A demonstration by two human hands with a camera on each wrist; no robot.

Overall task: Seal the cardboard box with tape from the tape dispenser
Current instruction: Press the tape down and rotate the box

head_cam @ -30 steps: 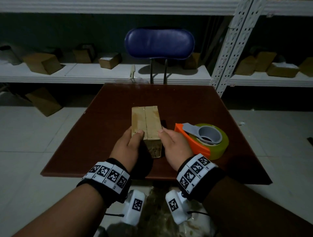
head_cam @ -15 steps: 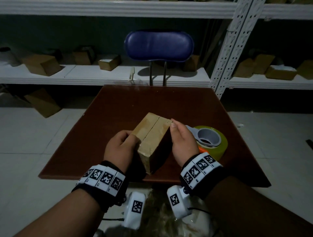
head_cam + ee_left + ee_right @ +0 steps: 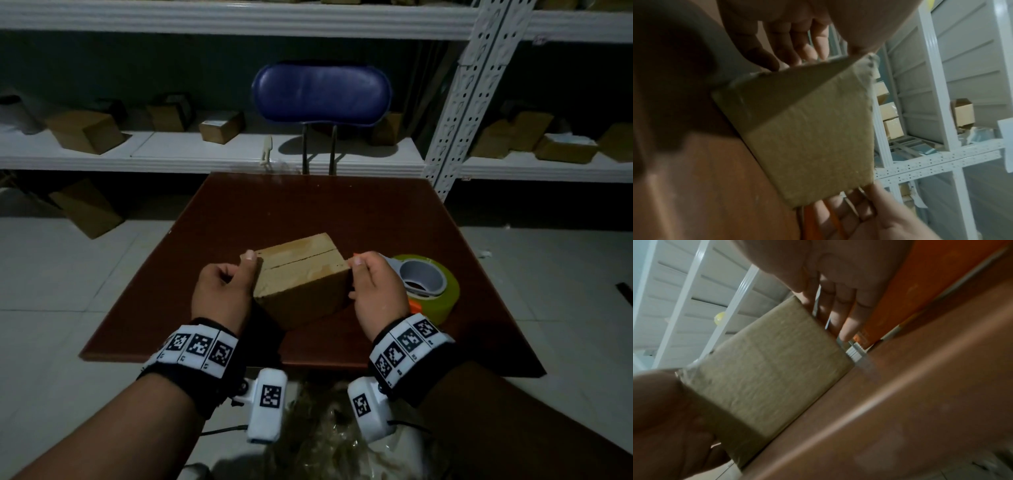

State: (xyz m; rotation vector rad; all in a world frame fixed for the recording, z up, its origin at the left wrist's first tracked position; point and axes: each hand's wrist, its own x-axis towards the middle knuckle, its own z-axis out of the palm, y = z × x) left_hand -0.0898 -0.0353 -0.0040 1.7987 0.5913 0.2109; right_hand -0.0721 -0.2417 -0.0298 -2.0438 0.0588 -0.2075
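Observation:
A brown cardboard box [image 3: 301, 277] sits crosswise on the dark red table [image 3: 342, 212], with its top seam running left to right and showing bare. My left hand [image 3: 222, 291] grips its left end, thumb on the top edge. My right hand [image 3: 373, 291] grips the right end the same way. In the left wrist view the box [image 3: 813, 138] stands on one lower edge, with my fingers [image 3: 789, 40] on its end. The tape dispenser [image 3: 428, 284], orange with a grey handle and a yellowish roll, lies just right of my right hand; its orange body [image 3: 920, 288] shows beside my fingers [image 3: 838, 305].
A blue chair [image 3: 322, 92] stands behind the table's far edge. White shelving [image 3: 205, 150] with several cardboard boxes runs along the back, with an upright post [image 3: 455, 113] at the table's far right corner. Crumpled clear plastic [image 3: 325, 428] lies below the near edge.
Both hands have turned the box clockwise, from lengthwise to crosswise, and now hold its two ends. The tape dispenser has stayed in place.

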